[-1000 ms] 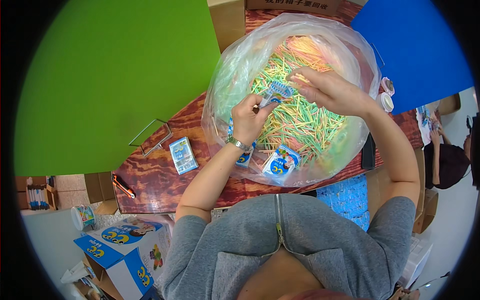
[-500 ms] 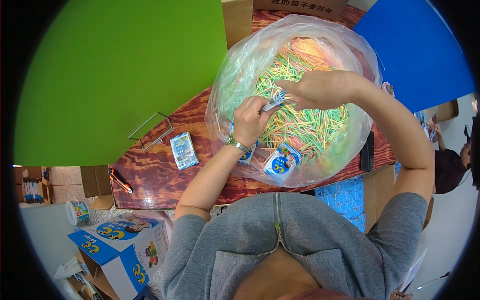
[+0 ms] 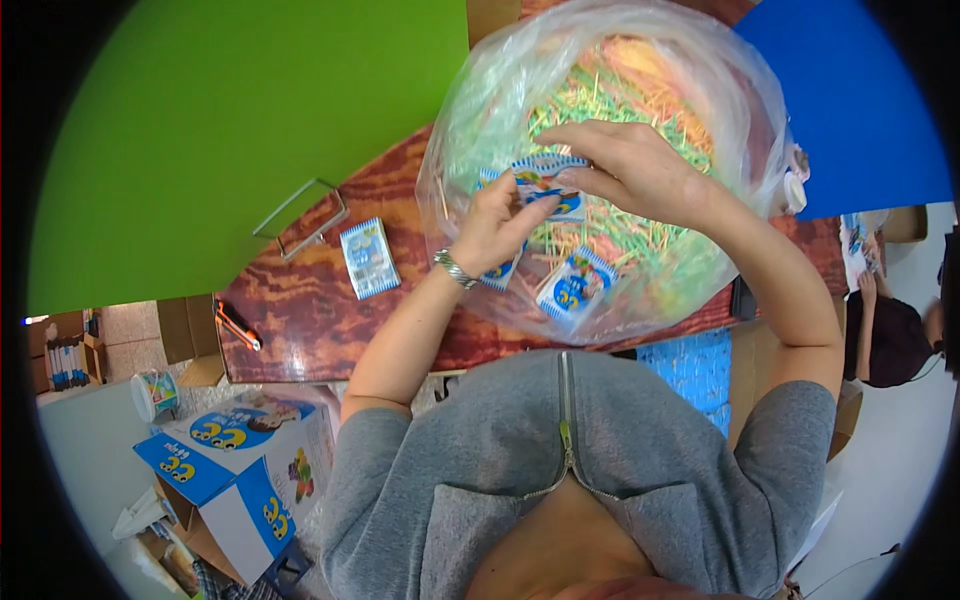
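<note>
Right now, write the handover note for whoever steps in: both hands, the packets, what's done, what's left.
Left hand and right hand both pinch one small blue-and-white packet over the open clear bag of coloured sticks.
Two more packets lie against the bag's near wall; one separate packet lies on the wooden table, next to a wire handle.
Done: one packet out on the table.
Left: the packet in hand and those in the bag.

Bright, even overhead light, soft faint shadows, white glare on the clear plastic bag [image 3: 610, 160] and glossy wooden worktop [image 3: 330, 320], strong fisheye bending toward a black rim, centre sharp, edges slightly soft
</note>
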`<state>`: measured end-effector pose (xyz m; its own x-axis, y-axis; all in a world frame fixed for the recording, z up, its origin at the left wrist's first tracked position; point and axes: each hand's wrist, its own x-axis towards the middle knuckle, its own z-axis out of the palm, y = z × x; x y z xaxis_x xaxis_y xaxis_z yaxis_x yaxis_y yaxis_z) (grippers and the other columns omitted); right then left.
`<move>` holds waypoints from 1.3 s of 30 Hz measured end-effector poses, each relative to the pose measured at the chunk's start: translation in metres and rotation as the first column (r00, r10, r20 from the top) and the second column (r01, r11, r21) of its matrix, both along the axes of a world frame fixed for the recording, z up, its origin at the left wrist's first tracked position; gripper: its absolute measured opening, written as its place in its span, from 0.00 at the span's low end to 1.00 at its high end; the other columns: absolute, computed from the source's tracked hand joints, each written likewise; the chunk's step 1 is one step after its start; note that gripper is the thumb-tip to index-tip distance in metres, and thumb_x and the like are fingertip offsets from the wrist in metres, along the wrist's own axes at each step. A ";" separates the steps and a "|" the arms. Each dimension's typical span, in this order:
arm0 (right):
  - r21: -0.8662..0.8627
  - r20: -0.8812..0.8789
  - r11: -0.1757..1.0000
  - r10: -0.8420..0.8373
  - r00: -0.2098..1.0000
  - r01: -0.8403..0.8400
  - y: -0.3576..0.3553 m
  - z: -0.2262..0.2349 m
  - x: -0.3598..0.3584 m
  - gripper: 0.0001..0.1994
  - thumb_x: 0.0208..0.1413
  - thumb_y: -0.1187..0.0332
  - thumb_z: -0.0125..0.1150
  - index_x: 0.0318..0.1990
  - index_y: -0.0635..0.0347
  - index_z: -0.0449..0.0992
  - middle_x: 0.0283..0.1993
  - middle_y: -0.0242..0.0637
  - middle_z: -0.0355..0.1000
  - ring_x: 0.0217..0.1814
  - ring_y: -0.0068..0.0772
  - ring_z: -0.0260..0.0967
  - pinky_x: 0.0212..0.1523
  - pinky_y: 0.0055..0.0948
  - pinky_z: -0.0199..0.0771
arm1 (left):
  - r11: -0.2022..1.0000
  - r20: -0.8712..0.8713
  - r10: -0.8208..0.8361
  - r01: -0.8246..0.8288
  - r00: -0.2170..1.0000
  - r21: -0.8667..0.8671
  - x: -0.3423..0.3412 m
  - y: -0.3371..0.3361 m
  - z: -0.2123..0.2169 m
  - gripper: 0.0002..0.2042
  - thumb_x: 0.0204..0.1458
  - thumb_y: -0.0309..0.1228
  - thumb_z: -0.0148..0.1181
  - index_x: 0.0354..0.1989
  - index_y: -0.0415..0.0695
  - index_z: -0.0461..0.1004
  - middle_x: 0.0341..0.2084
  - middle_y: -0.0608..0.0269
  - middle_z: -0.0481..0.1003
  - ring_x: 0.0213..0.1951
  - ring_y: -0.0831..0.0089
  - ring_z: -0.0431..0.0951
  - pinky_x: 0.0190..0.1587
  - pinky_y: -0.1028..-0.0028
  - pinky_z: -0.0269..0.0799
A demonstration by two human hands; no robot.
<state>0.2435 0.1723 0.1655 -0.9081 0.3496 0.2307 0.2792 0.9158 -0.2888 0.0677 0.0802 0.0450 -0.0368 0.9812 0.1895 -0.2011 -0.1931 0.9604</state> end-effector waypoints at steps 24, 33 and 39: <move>0.140 0.125 0.961 -0.256 0.959 0.239 -0.052 -0.078 0.063 0.13 0.44 0.69 0.65 0.41 0.52 0.79 0.33 0.35 0.70 0.36 0.39 0.72 0.32 0.36 0.73 | 0.963 -0.751 0.167 0.057 0.639 0.263 0.009 -0.047 -0.008 0.23 0.47 0.35 0.68 0.51 0.41 0.72 0.44 0.53 0.73 0.48 0.54 0.70 0.48 0.63 0.67; -0.337 -0.082 0.889 -0.356 0.931 0.310 -0.019 -0.044 0.052 0.09 0.54 0.65 0.62 0.34 0.62 0.75 0.30 0.43 0.71 0.33 0.47 0.72 0.33 0.40 0.70 | 0.940 -0.224 -0.268 0.203 0.937 -0.274 0.028 0.001 0.004 0.09 0.57 0.32 0.62 0.32 0.37 0.79 0.23 0.73 0.77 0.25 0.88 0.70 0.27 0.82 0.67; -0.296 -0.184 0.930 -0.278 0.943 0.216 -0.009 -0.043 0.052 0.07 0.53 0.72 0.62 0.39 0.63 0.76 0.34 0.42 0.73 0.36 0.45 0.73 0.36 0.38 0.71 | 0.954 -0.252 -0.242 0.183 0.937 -0.236 0.028 0.016 0.000 0.09 0.52 0.30 0.68 0.25 0.40 0.76 0.19 0.76 0.72 0.23 0.90 0.64 0.24 0.82 0.60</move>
